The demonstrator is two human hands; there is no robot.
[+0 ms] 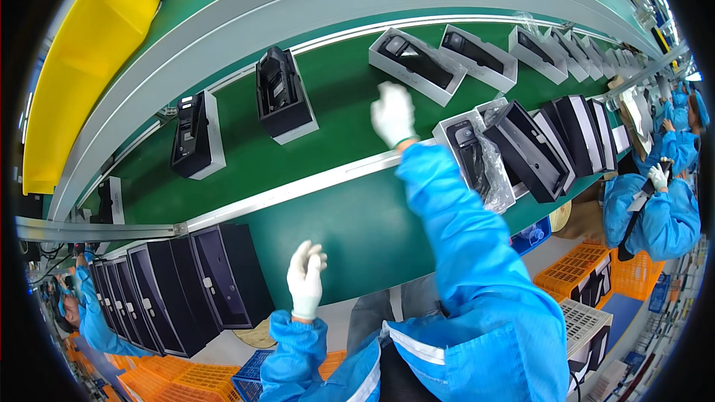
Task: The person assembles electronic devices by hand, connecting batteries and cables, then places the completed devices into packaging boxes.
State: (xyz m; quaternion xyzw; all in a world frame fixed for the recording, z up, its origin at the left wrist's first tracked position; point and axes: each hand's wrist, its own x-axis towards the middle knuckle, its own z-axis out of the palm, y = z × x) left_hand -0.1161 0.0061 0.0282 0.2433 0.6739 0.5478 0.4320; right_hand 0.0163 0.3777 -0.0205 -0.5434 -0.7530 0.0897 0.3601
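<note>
My right hand point(393, 114), in a white glove, reaches out over the green conveyor belt point(339, 100). It holds nothing that I can see, and its fingers are slightly blurred. Just beyond the fingertips lies an open white box with a black handheld device point(417, 58) inside. My left hand point(305, 279), also gloved, hovers above the near green worktop point(357, 227) with its thumb apart from the fingers and nothing in them. Right of my right forearm is another white box point(463, 145), with a dark device and clear plastic wrap point(495, 179).
Dark box trays point(525, 149) lean together at the right; several dark boxes point(223, 272) stand at the left. Farther left on the belt sit two open boxes with devices point(283, 93) point(197, 134). Orange crates point(573, 272) stand below. A co-worker in blue point(648, 201) is at the right.
</note>
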